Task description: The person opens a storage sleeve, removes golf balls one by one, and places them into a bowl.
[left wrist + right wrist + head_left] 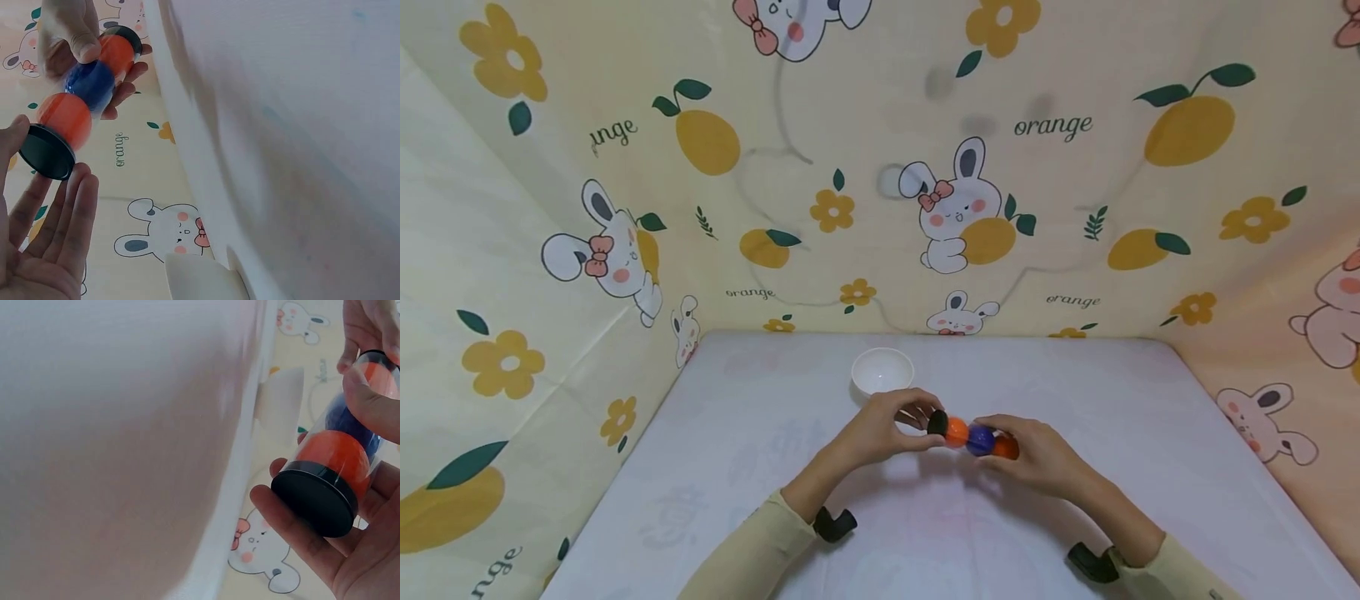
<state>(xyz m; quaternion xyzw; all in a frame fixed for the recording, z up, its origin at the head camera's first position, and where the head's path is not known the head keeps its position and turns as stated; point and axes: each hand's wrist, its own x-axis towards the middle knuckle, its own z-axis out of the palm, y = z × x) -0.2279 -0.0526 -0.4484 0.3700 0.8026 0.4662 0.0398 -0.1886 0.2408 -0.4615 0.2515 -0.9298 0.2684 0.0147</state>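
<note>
A clear tube with black caps at both ends holds two orange balls and a blue ball [981, 440] in a row, blue in the middle. It lies sideways between both hands, raised over the table. At its left end my left hand [880, 429] pinches the black cap [47, 153] between thumb and fingertips. My right hand [1037, 454] grips the other end, its thumb across the clear wall and its fingers beneath. The cap on that end [315, 500] shows its flat face in the right wrist view.
A white bowl [880, 375] stands on the white-covered table [737, 417], just beyond my left hand. Cream cloth printed with rabbits, oranges and flowers [880, 100] hangs behind the table and along both sides. Each sleeve carries a black strap piece [835, 525] near the wrist.
</note>
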